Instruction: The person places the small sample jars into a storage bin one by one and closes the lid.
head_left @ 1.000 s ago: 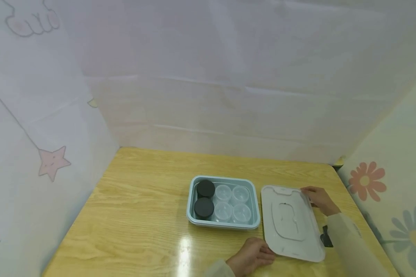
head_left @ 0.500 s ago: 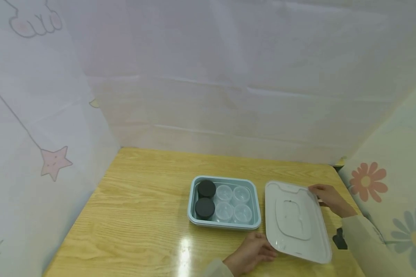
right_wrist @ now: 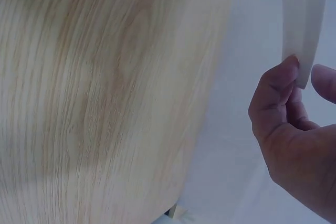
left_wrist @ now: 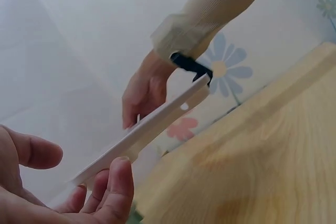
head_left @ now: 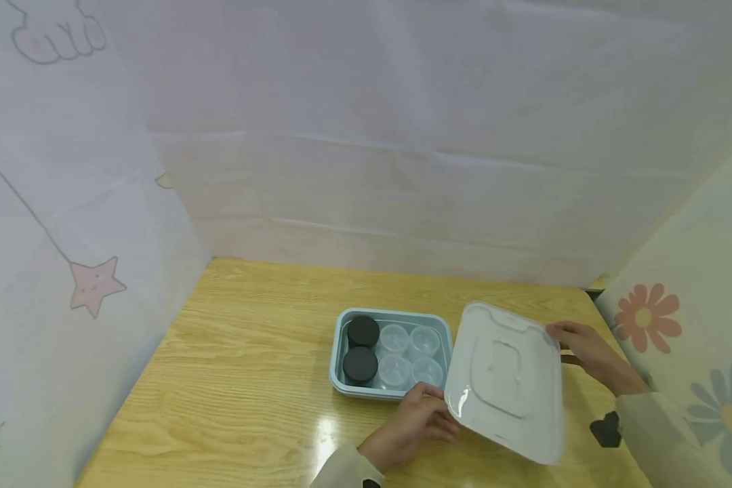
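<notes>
A white rectangular plastic lid [head_left: 506, 379] is raised and tilted over the right part of the table. My right hand [head_left: 588, 349] pinches its far right edge between thumb and fingers. My left hand [head_left: 405, 423] is at the near left corner; in the left wrist view its fingertips [left_wrist: 122, 169] lie under the lid's edge [left_wrist: 142, 129], while the thumb stands apart above. Left of the lid, a light blue rectangular container [head_left: 341, 386] holds two black-capped round jars [head_left: 360, 366] and several clear round cups [head_left: 394, 372]. The lid's near left side overlaps the container's right edge in the head view.
The wood-grain table [head_left: 238, 379] extends left and in front of the container. Patterned white sheets [head_left: 402, 169] stand behind it and at both sides. A black strap piece [head_left: 606, 430] shows by the right sleeve.
The lid has risen, tilted and shifted left, closer to the container. My left hand has moved up and left along with it, and the right hand has moved slightly right.
</notes>
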`<state>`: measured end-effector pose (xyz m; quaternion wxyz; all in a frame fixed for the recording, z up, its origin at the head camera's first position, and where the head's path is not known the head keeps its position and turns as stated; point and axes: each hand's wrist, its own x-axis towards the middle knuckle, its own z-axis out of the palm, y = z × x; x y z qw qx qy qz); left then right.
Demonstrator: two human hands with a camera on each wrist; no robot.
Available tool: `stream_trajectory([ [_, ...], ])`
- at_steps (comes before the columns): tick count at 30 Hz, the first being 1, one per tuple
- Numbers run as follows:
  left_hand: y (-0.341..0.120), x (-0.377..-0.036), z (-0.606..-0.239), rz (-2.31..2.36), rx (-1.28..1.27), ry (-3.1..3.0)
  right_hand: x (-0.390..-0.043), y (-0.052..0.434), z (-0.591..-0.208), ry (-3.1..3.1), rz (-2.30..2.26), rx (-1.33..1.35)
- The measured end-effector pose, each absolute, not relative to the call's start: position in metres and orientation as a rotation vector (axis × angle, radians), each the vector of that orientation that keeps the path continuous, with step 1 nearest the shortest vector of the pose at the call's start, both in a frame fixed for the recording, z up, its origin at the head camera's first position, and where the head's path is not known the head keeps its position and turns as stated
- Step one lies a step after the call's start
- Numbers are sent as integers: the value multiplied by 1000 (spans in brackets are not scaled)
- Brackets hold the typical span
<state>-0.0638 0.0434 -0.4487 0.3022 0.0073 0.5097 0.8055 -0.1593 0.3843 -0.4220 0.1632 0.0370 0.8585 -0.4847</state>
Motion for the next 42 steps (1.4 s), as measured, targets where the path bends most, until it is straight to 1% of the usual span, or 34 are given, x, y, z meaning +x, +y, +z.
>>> stream_trajectory([
  [9, 7, -79, -445, 2116, 33, 1494, -151, 359, -414, 2288, -1597, 135],
  [15, -15, -88, -441, 2104, 66, 1652, -148, 342, -413, 2247, -1662, 108],
  [19, -28, -93, -440, 2113, 79, 1729, -145, 328, -414, 2210, -1737, 137],
  [28, -55, -103, -440, 2142, -3, 1819, -136, 299, -416, 2172, -1827, 174],
  [38, -80, -106, -441, 2129, -71, 1949, -121, 275, -417, 2264, -1845, 62],
  [42, -86, -105, -440, 2145, -40, 1986, -114, 267, -416, 2346, -1842, 6],
])
